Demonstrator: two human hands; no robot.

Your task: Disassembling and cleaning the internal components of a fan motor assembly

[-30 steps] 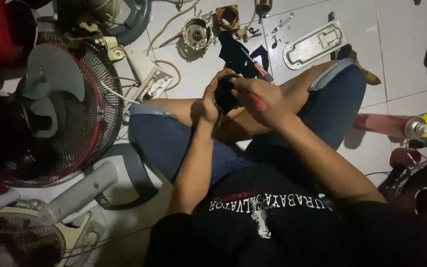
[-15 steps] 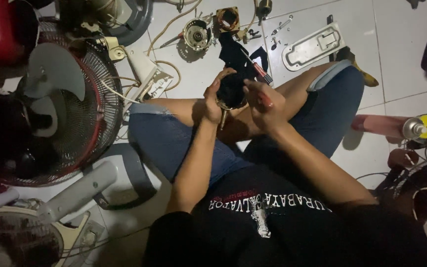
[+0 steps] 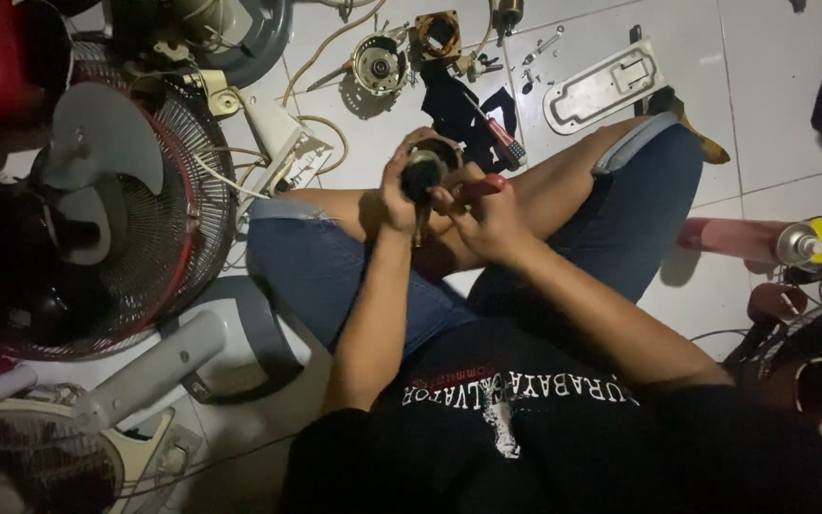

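Head view, sole entry. Person sitting cross-legged on a white tiled floor, wearing rolled blue jeans and a black printed shirt. Left hand is gripping a small round dark motor part, its fingers clamped around the left side of it; the part is being held above the knees, at the middle of the scene. Right hand is closing around a red-handled tool, fingers wrapped on the handle, the tool's tip meeting the motor part; the exact contact is too small to tell. Lying just beyond the hands, far side: a screwdriver with red grip on a black cloth. Farther off: a round metal motor housing, a copper-wound stator, loose screws, and a pale flat metal plate to the right. Occupying the left: a fan with red-rimmed wire guard and grey blades, a white switch box with trailing cables, a grey fan base and white stand tube nearer. Standing at the right edge: a spray can with yellow cap lying on its side, and part of another fan guard near it.
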